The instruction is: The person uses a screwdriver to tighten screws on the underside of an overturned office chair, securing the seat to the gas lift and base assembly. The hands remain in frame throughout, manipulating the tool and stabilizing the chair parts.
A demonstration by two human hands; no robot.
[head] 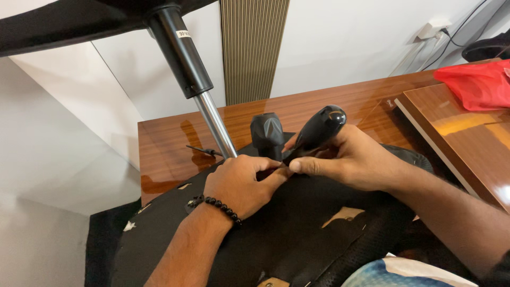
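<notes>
While my left hand (239, 183) presses fingers-together onto the upturned black chair seat (276, 234), my right hand (348, 159) clamps around one glossy black lever handle (319, 129). One faceted black knob (267, 132) and one chrome gas cylinder (215, 125) rise beside them. One red bag (475, 85) lies on the polished wooden desk (329, 103), against white walls.

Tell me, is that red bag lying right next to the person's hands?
No, the red bag lies at the far right of the wooden desk, well apart from the left hand and the right hand.
</notes>
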